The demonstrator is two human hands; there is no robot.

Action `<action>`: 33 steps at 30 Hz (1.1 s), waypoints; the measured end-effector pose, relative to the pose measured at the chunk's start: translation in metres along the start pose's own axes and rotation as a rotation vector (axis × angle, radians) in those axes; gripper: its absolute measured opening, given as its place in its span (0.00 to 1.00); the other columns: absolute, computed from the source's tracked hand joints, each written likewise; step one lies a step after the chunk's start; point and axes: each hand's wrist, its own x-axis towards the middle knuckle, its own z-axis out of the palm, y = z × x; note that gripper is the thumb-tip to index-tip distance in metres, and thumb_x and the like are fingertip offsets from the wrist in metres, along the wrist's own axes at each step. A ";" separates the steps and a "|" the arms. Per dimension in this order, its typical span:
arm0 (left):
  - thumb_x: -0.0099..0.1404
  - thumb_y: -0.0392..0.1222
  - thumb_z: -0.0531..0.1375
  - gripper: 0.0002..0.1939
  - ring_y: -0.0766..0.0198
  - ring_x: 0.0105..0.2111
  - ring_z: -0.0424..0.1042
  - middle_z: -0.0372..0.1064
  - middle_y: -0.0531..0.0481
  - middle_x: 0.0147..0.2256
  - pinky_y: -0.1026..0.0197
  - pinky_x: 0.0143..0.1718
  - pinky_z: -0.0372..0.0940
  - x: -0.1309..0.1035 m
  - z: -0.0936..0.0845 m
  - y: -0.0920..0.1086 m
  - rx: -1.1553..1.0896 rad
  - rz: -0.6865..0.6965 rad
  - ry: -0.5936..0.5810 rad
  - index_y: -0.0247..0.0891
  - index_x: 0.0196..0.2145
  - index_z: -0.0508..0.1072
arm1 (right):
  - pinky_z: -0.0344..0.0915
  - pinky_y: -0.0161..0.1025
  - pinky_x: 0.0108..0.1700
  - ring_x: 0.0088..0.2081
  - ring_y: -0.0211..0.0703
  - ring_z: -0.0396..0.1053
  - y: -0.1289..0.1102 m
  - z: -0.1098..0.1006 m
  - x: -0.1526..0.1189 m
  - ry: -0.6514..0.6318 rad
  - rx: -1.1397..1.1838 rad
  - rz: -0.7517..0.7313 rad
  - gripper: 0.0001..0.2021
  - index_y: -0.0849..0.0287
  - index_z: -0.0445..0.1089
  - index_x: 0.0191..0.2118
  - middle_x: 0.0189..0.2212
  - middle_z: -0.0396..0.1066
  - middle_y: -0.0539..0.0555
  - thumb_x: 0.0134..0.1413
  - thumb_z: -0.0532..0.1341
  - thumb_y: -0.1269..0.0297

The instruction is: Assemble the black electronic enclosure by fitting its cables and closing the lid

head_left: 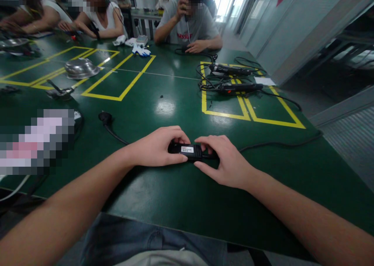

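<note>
A black inline box with a white label (187, 150) lies on the green table, part of a black power cord. My left hand (159, 146) is closed around its left part, thumb along the near edge and fingers at the far edge. At the box's right end, my right hand (226, 161) is curved with thumb and fingers apart; a small gap seems to separate them from the box. The cord's plug (105, 118) rests to the left, beyond my left forearm. On the right, the black cord (271, 144) runs out to the table edge.
Two black corded tools, an upper one (230, 69) and a lower one (241, 87), lie inside yellow tape at the right. A metal bowl (82, 68) and a blue-white glove (141, 50) are farther off. Several people sit opposite; one person (188, 24) holds a thin tool upright.
</note>
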 end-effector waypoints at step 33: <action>0.70 0.49 0.63 0.15 0.48 0.51 0.75 0.76 0.40 0.51 0.45 0.58 0.70 -0.002 -0.020 -0.020 0.303 -0.071 0.296 0.37 0.48 0.78 | 0.62 0.45 0.39 0.35 0.48 0.68 -0.002 -0.002 -0.001 -0.042 0.000 0.043 0.09 0.51 0.62 0.42 0.35 0.73 0.53 0.65 0.64 0.65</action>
